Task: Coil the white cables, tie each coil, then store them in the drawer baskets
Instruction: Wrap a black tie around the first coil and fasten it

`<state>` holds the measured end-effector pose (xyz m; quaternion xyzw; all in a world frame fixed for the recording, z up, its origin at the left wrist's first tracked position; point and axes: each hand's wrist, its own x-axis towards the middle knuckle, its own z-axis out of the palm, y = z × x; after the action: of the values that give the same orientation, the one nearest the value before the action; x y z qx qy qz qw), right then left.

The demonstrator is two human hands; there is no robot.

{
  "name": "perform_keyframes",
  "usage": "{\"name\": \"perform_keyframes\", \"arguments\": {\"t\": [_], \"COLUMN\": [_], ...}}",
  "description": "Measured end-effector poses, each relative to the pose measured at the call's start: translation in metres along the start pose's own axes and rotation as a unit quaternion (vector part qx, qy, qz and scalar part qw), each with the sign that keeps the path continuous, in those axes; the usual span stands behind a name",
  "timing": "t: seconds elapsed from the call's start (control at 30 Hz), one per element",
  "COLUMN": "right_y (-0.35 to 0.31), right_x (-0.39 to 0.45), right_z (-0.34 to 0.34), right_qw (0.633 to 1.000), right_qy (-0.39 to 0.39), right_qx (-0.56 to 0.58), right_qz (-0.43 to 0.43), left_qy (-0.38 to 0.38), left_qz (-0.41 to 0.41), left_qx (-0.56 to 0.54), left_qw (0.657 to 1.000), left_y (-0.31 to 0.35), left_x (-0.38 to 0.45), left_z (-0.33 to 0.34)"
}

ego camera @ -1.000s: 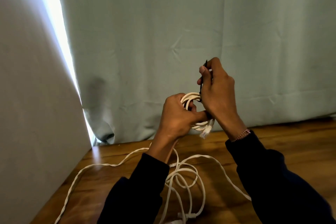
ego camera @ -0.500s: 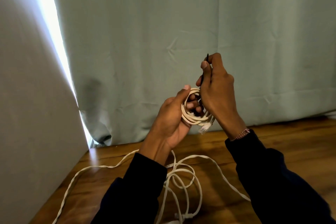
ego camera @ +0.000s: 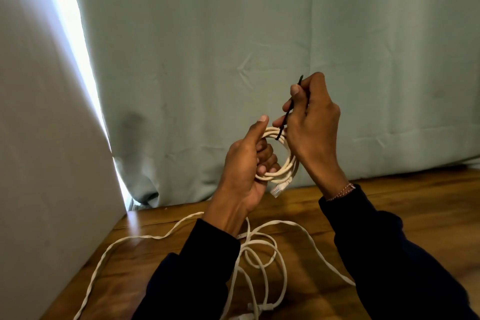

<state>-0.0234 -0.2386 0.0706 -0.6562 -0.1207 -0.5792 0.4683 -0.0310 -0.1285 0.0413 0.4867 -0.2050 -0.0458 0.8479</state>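
Gripping the coiled white cable (ego camera: 281, 163), the left hand (ego camera: 244, 169) steadies it while the right hand (ego camera: 311, 122) pinches a black tie (ego camera: 289, 109).

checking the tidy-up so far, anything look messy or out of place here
Yes: a loose white cable sprawls tangled across the wooden floor. The small white cable coil in the left hand looks neat, with the right hand pulling a thin black tie around it.

A curtain (ego camera: 259, 47) closes off everything ahead of me, and a white panel (ego camera: 39, 163) walls the left. Loose cable (ego camera: 259, 262) sprawls across the worktop (ego camera: 415, 215) at lower centre; lower right lies open.
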Motion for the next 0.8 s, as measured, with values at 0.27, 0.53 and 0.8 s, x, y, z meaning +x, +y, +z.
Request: {"name": "perform_keyframes", "arguments": {"t": [0.27, 0.53, 0.8], "right_y": [0.004, 0.0, -0.007], "right_x": [-0.001, 0.002, 0.002], "right_z": [0.004, -0.002, -0.004], "right_qw": [0.999, 0.992, 0.95], "right_qy": [0.029, -0.095, -0.168], "right_qx": [0.012, -0.003, 0.115], "right_qz": [0.044, 0.088, 0.235], "left_qy": [-0.019, 0.029, 0.044], "left_qz": [-0.03, 0.01, 0.061], "left_qx": [-0.042, -0.036, 0.01], "left_qw": [0.998, 0.999, 0.997], "left_y": [-0.004, -0.006, -0.007], "left_x": [-0.002, 0.002, 0.0], "left_z": [0.005, 0.001, 0.0]}}
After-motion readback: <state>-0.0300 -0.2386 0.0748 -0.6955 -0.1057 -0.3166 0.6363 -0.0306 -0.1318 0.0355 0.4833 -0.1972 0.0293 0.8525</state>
